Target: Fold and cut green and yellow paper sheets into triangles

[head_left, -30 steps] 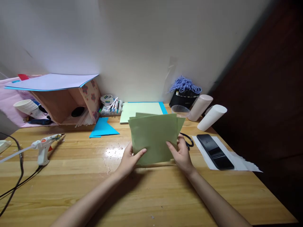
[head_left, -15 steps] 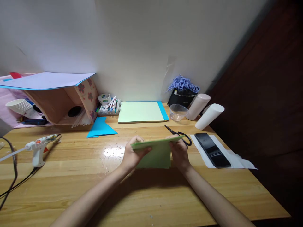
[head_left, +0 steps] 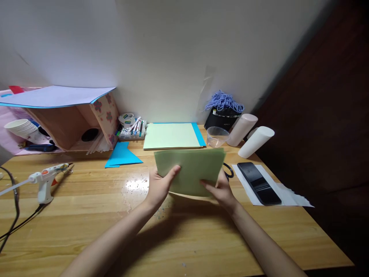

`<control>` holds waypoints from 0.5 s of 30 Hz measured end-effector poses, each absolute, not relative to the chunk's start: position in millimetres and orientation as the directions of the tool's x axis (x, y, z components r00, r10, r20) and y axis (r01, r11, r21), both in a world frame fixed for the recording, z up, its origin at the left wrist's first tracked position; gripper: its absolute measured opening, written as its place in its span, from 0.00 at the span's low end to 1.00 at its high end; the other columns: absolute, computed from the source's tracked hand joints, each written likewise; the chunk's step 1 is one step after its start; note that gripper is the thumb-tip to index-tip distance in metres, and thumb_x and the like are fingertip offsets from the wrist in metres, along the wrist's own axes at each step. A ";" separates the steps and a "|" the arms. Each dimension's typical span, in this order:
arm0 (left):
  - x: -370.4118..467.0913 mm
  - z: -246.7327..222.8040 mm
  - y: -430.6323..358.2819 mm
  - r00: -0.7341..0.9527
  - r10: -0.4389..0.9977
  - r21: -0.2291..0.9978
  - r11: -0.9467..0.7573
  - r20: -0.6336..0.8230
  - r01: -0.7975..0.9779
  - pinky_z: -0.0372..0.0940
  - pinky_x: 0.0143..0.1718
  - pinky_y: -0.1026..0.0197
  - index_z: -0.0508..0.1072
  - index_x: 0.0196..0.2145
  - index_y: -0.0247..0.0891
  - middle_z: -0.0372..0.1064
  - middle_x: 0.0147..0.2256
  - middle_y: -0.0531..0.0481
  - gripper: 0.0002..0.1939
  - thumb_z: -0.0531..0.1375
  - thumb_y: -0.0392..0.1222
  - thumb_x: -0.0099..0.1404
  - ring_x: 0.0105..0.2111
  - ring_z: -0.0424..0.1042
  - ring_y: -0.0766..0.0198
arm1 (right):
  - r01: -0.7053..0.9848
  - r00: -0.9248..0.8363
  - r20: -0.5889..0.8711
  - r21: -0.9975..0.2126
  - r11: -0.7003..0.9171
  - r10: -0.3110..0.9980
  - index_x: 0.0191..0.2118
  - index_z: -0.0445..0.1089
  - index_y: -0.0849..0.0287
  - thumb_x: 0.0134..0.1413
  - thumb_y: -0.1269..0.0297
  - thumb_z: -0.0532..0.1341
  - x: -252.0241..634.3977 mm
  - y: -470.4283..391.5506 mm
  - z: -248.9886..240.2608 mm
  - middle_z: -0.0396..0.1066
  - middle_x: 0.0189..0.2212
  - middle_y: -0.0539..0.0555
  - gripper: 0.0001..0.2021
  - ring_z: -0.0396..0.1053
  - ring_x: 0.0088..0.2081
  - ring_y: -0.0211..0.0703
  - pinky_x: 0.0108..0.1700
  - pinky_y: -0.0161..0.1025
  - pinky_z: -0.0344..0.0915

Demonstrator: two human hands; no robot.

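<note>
Above the middle of the table I hold a sheet of green paper, tilted up so that its broad face is toward me. My left hand grips its left side, thumb across the front and the other fingers hidden behind. On the lower right, my right hand pinches the sheet in the same way. Whether it is one sheet, folded or several layers is unclear. Behind my right hand a dark handle loop of the scissors shows; the rest of them is covered by the paper.
At the left lie a glue gun with its cord and a pink box. Blue paper, markers and a pale green paper stack are farther back. A clear tub, white rolls and a phone stand or lie right.
The green paper has been turned from nearly edge-on to face me, its upper edge rising. My right hand has moved from the top edge to the lower right side.
</note>
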State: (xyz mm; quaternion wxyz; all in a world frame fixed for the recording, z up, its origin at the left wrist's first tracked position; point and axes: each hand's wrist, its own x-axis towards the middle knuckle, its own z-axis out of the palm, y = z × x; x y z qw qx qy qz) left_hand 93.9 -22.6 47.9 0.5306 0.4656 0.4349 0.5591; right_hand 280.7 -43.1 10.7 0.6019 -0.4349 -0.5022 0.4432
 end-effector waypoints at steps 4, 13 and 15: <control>90.1 46.2 -10.2 -0.143 0.989 0.929 -0.026 -0.030 -0.369 0.67 0.42 0.57 0.71 0.43 0.35 0.71 0.44 0.44 0.22 0.62 0.52 0.54 0.43 0.70 0.55 | -0.142 0.043 0.028 -0.989 0.034 0.999 0.39 0.68 0.57 0.38 0.62 0.68 278.6 -34.7 4.7 0.73 0.38 0.54 0.17 0.69 0.42 0.47 0.46 0.42 0.65; 68.5 26.9 -1.6 -0.041 0.981 0.864 0.149 -0.192 -0.480 0.68 0.40 0.61 0.66 0.48 0.38 0.66 0.49 0.44 0.24 0.59 0.53 0.58 0.44 0.70 0.57 | -0.427 0.067 -0.243 -0.883 -0.193 0.968 0.38 0.64 0.58 0.36 0.59 0.69 267.8 -36.0 -8.9 0.74 0.36 0.55 0.21 0.72 0.35 0.46 0.39 0.42 0.68; 48.9 20.9 -0.8 -0.010 0.983 0.893 0.164 -0.185 -0.419 0.68 0.37 0.63 0.65 0.49 0.37 0.68 0.47 0.43 0.26 0.62 0.50 0.55 0.41 0.71 0.58 | -0.262 0.100 -0.206 -0.949 -0.174 0.973 0.38 0.65 0.59 0.35 0.59 0.69 280.0 -29.7 -9.3 0.73 0.37 0.56 0.21 0.72 0.36 0.47 0.40 0.42 0.67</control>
